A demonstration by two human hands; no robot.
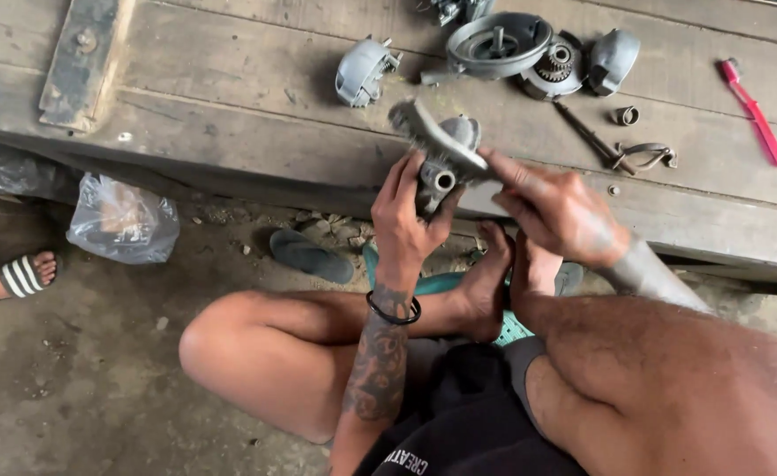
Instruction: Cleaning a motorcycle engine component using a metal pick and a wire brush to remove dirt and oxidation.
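Left hand (403, 214): fingers closed round a grey metal housing (446, 163), held above the feet.
Right hand (558, 210): pinching a worn brush (431, 137), bristles toward 10 o'clock.
Technique: steady the housing, use short strokes; contact probably at its top.
Bench (230, 106): cleaned covers at 12 o'clock.

Tattooed left forearm (378, 366), black wristband (393, 310), dark shorts (468, 414).

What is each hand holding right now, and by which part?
The left hand grips a grey metal part by its lower end, near a round opening. The right hand holds a brush by its handle end, bristles against the part.
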